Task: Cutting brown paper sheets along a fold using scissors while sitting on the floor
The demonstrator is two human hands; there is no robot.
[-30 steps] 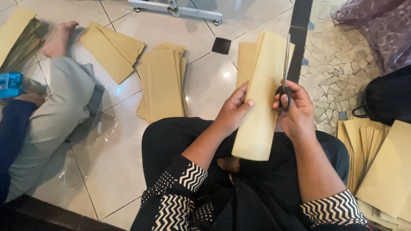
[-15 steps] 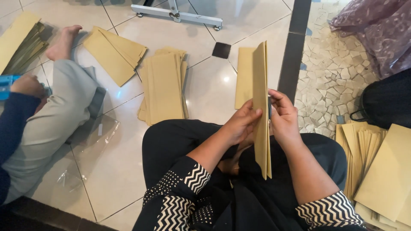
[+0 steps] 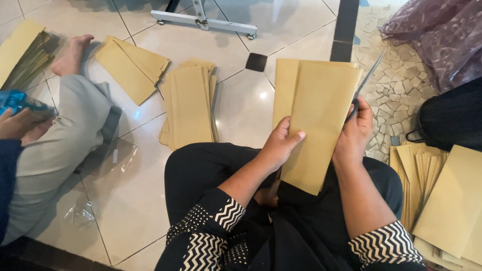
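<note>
I held a tan paper envelope point(image 3: 321, 120) flat over my lap, left hand point(image 3: 278, 145) gripping its 9 o'clock edge, right hand point(image 3: 354, 133) clasping scissors point(image 3: 365, 80) at 3; trimming seemed next, needing a steady edge.

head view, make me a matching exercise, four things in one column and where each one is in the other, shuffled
Things:
1. scissors
2. brown envelope
3. envelope stack
4. blue packet

Places:
A. lying on the tiled floor, ahead of the knees
B. in the other person's hands, far left
C. in the right hand, blades pointing up
D. held upright between both hands, left hand on its front

Pairs: 1-C, 2-D, 3-A, 4-B
</note>
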